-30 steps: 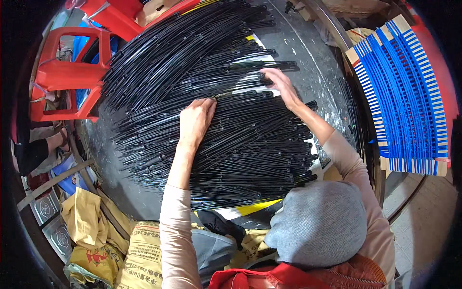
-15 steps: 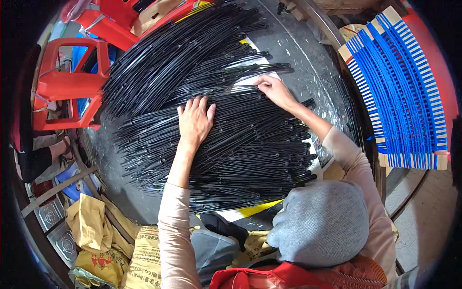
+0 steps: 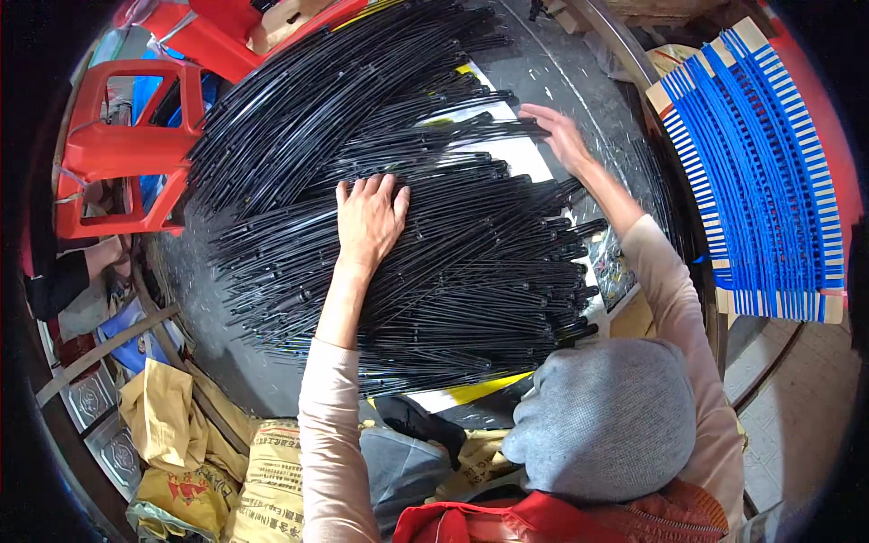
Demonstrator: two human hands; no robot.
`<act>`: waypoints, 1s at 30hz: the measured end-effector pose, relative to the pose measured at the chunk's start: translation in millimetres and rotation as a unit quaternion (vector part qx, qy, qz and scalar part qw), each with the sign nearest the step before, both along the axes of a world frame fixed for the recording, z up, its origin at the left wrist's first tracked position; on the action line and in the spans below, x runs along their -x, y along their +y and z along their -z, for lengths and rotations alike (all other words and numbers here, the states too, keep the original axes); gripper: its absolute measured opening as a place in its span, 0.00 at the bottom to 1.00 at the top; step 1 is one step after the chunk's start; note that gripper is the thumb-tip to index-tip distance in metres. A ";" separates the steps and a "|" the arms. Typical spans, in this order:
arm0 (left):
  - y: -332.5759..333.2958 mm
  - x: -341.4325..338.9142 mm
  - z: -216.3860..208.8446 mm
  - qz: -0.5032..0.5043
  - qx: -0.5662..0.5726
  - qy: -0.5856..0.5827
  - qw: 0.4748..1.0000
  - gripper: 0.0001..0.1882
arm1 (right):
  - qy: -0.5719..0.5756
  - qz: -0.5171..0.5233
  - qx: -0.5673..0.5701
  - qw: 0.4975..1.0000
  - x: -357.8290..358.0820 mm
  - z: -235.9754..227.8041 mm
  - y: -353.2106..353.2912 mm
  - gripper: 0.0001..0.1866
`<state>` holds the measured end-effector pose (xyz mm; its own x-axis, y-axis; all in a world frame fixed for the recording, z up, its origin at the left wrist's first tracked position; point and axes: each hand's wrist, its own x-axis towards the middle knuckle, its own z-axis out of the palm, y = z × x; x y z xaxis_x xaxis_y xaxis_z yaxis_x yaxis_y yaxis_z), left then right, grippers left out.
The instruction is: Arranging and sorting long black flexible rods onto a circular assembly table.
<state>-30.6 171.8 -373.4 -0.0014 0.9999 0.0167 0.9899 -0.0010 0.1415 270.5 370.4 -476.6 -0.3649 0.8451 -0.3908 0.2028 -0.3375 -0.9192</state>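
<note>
A thick layer of long, thin black cable ties (image 3: 453, 308) lies in front of me, their small heads mostly toward the right. My left hand (image 3: 369, 222) rests palm down on this layer near its upper edge, fingers stretched out. At the upper right, my right hand (image 3: 563, 140) hovers with its fingers extended and slightly blurred, beside the right ends of a thin row of ties (image 3: 453, 136). I see nothing held in it. Farther back, to the left, another heap of black ties (image 3: 308, 109) slants across the table. A white sheet (image 3: 527, 158) shows between the ties.
The dark round table (image 3: 195, 271) has a raised rim. Red plastic stools (image 3: 127, 149) stand at the left. On the right is a wooden-edged frame wound with blue cord (image 3: 760, 181). Yellowish printed sacks (image 3: 272, 471) lie at the lower left, a grey knit cap (image 3: 606, 416) at the lower right.
My right hand has moved right and slightly away from me, its bent fingers now stretched out. My left hand stays on the cable ties in nearly the same spot.
</note>
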 end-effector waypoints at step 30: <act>5.0 3.3 8.3 0.013 0.009 -0.012 1.000 0.16 | -0.216 -0.013 -0.427 0.878 46.3 -28.2 -16.7 0.03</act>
